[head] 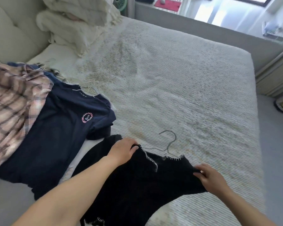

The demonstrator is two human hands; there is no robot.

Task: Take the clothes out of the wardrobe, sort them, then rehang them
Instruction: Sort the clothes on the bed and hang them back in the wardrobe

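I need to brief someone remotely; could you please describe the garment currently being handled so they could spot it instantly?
On the bed, nearest its foot, right of the navy T-shirt, lies a black knit top on a grey wire hanger. Unlike its neighbours, it has white stitched edging.

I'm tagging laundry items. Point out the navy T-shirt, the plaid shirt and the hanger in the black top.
navy T-shirt [59,128]: head view, chest area.
plaid shirt [11,108]: head view, middle of the fabric.
hanger [171,141]: head view, hook's stem.
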